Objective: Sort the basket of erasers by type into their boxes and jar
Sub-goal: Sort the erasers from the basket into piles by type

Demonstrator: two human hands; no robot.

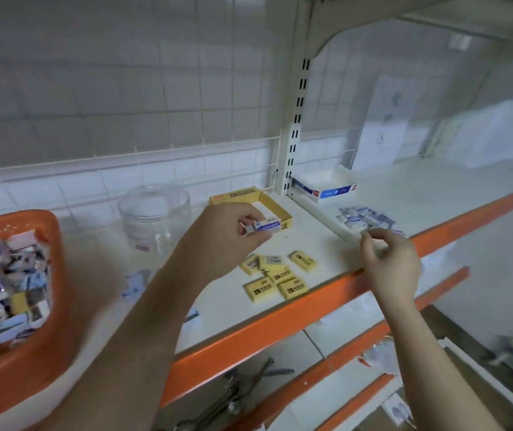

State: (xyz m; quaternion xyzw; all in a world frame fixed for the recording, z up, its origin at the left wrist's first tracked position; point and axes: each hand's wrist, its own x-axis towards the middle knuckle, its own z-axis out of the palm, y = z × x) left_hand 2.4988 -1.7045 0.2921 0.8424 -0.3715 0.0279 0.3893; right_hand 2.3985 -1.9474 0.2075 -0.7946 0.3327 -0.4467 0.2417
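My left hand [227, 234] pinches a white eraser with a blue ERASER sleeve [266, 227] above the shelf, in front of the open yellow box [280, 209]. My right hand [389, 262] hovers with loosely curled fingers and holds nothing, just in front of a pile of white-and-blue erasers [365, 218]. Several yellow erasers [280, 275] lie on the shelf below my left hand. An orange basket [15, 368] full of mixed erasers stands at the left. A clear jar [155, 219] stands behind my left forearm. A white-and-blue box [326, 186] sits at the back.
The white shelf has an orange front edge [280, 321]. A slotted upright post [295, 126] and a low divider split the shelf between the two boxes. A blue-and-white eraser [135, 284] lies loose beside my forearm. Lower shelves hold dark tools and packets.
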